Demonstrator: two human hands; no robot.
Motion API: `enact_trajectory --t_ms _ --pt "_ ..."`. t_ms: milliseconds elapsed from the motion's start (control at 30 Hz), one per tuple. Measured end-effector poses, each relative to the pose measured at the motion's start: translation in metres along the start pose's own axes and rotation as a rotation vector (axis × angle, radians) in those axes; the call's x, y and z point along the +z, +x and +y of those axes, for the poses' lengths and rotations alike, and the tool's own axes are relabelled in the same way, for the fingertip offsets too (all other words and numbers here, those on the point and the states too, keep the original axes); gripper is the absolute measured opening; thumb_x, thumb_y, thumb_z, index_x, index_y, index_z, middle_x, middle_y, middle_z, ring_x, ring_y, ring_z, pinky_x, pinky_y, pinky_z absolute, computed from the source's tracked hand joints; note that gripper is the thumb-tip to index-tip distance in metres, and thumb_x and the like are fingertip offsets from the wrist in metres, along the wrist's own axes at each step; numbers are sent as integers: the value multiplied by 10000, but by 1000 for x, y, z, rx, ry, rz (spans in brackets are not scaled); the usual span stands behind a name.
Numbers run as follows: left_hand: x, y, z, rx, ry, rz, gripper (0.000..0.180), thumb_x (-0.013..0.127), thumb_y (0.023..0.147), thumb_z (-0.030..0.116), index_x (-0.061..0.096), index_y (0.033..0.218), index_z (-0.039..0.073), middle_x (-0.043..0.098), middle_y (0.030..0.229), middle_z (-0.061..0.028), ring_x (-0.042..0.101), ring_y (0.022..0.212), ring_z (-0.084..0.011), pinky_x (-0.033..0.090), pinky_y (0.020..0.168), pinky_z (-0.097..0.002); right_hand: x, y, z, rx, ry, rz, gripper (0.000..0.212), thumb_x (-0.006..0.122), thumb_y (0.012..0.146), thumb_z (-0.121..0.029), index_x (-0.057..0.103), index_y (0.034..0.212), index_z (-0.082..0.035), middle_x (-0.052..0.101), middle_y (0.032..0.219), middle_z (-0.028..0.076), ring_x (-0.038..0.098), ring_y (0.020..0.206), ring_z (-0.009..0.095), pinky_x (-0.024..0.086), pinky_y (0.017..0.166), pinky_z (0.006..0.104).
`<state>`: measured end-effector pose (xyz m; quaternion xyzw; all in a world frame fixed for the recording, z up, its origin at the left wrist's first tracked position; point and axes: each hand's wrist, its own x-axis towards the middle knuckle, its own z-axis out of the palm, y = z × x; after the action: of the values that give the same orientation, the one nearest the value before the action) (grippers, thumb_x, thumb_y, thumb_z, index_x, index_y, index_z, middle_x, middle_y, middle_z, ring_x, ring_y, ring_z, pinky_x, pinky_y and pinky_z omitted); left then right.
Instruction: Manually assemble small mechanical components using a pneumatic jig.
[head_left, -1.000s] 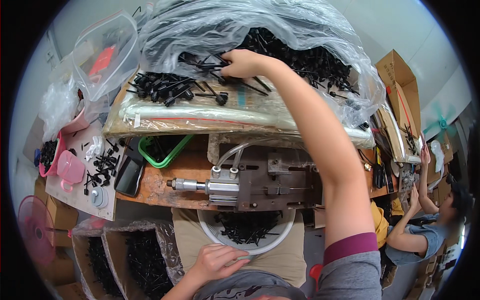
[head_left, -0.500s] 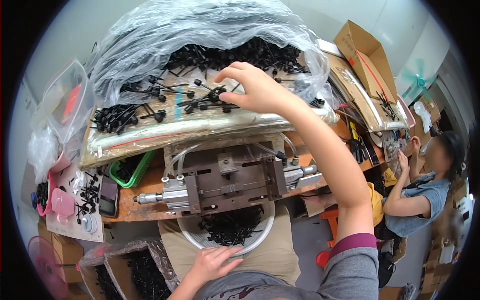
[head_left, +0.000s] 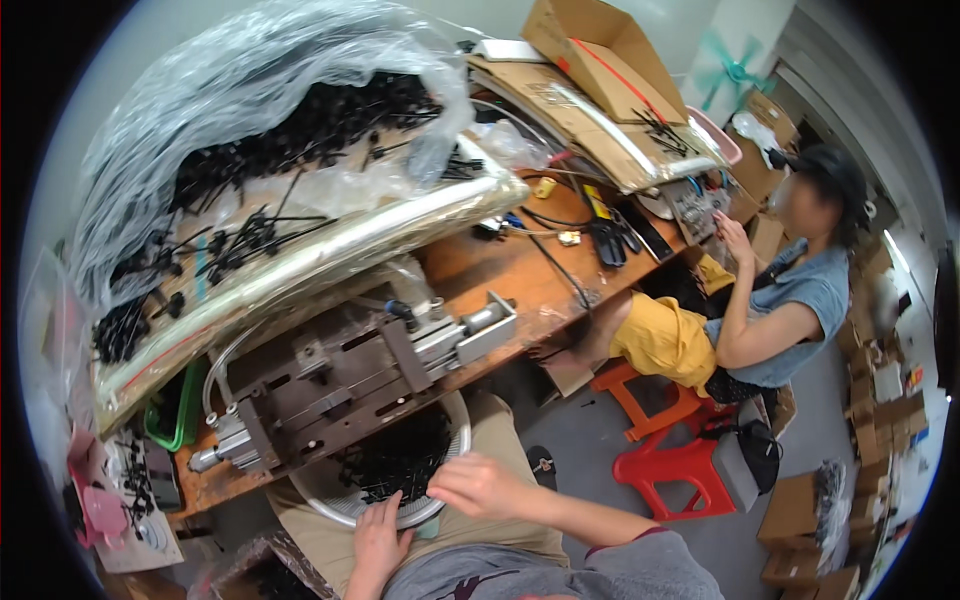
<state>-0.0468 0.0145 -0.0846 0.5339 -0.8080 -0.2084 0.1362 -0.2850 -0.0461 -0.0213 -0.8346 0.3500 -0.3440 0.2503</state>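
A round white plastic basket rests on my lap, holding many small black plastic parts. My left hand lies at its near rim with the fingers stretched out, gripping nothing I can see. At the rim's right side is my right hand, its fingers curled together; what they hold, if anything, is hidden. Just beyond the basket, a brown metal clamping fixture with silver air cylinders sits on the edge of the wooden bench.
Black stemmed parts are heaped under clear plastic sheeting on a raised board. A green tray stands left of the fixture. Pliers lie on the bench. At right sits a co-worker, near red and orange stools.
My right hand has come down from the black parts on the raised board to the basket rim. The view has swung right, showing more of the co-worker and stools.
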Motion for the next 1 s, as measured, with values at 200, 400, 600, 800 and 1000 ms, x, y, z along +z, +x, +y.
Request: enact_trajectory --t_ms 200,400,600,800,1000 --pt "42 -3 -20 -29 144 -155 622 779 669 145 615 1262 52 703 904 -141 664 828 -317 507 798 -417 45 -62 6 -11 -79 -172 252 636 911 -253 585 766 -53 599 767 90 622 759 281 511 698 397" --pt "45 -4 -22 -8 175 -101 548 761 666 112 669 1202 46 690 742 -156 677 645 -325 539 630 -422 62 -73 16 63 -91 -291 245 621 917 -282 581 815 -63 611 827 91 631 820 288 504 753 423" --pt "51 1 -15 18 165 -133 413 766 676 115 698 1079 56 701 760 -159 683 661 -325 537 635 -418 69 -81 25 117 -144 -210 226 632 909 -275 605 831 -64 616 829 82 631 859 282 499 762 403" --pt "62 1 -12 -8 136 -88 386 758 708 183 717 1087 123 703 749 -146 674 645 -331 526 639 -437 68 -85 20 184 -163 -286 208 654 878 -255 659 887 -47 651 890 107 624 935 290 492 828 408" --pt "60 -1 -9 13 95 -61 375 768 724 196 710 1083 103 707 782 -156 679 665 -338 530 643 -437 73 -94 16 186 -192 -286 200 655 870 -232 627 919 -40 622 991 85 597 997 250 473 798 392"
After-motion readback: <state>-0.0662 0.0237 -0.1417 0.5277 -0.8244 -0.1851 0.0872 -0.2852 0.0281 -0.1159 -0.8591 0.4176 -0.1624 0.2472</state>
